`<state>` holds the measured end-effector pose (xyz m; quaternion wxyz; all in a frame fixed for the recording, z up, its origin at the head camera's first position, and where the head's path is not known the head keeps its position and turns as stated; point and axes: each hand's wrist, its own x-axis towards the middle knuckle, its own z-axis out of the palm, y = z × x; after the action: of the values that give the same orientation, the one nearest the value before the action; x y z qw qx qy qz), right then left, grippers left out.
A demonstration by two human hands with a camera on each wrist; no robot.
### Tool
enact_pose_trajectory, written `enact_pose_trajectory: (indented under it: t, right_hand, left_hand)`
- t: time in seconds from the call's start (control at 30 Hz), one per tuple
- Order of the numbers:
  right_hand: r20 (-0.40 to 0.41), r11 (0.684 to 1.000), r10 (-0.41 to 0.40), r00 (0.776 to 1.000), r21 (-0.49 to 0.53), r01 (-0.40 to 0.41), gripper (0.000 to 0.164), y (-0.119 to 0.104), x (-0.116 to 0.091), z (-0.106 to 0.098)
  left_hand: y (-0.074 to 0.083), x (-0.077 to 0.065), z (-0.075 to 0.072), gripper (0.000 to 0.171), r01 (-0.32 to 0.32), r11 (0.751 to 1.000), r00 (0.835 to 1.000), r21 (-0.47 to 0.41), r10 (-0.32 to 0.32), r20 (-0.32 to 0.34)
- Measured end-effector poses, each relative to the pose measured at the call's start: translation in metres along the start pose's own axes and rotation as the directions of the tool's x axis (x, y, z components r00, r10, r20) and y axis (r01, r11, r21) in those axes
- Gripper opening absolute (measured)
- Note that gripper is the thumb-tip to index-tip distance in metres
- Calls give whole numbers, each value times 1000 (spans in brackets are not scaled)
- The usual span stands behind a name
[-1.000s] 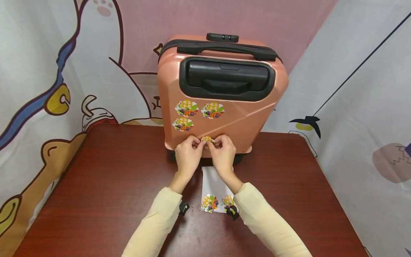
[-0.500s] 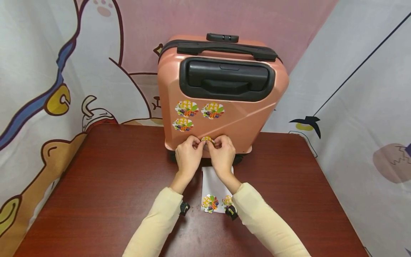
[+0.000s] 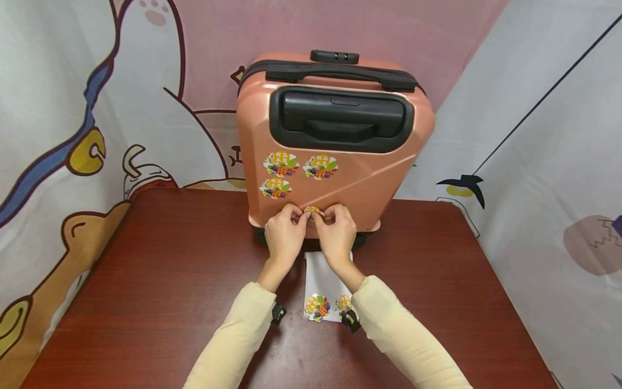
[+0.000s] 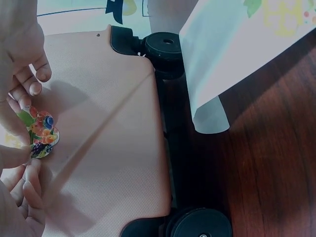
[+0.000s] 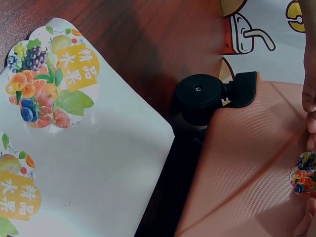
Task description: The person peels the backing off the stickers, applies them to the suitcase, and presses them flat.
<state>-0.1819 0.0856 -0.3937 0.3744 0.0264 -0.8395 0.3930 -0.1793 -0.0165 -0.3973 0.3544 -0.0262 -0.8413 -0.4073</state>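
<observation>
A pink suitcase [image 3: 369, 186] stands upright on the table with three round fruit stickers on its front; one is the upper-left sticker [image 3: 282, 163]. Low on that face, both hands meet at another fruit sticker [image 3: 313, 209]. My left hand [image 3: 286, 235] pinches its left side and my right hand [image 3: 336, 232] its right side, thumbs close together. In the left wrist view the lower part of this fruit sticker [image 4: 43, 131] shows between the fingers, close to the shell; whether it touches there I cannot tell. White backing paper [image 3: 323, 275] with two fruit stickers lies below the hands.
The suitcase's black wheels [image 5: 199, 94] rest on the brown table [image 3: 184, 281]. In the left wrist view one end of the backing paper [image 4: 212, 116] curls. A printed cloth [image 3: 525, 81] hangs behind and beside the table.
Both hands stay almost in place at the sticker. Its upper part looks tipped lower toward the thumbs than a second ago. The whole view has shifted very slightly.
</observation>
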Motion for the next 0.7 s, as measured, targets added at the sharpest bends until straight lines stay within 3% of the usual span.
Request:
enact_pose_trajectory:
  t: [0.7]
  right_hand:
    - [4,999,-26,1000,-18,26,26,6,2,-4]
  left_hand:
    - [-5,1,0,17,-9,1000,1000,-20,9,4]
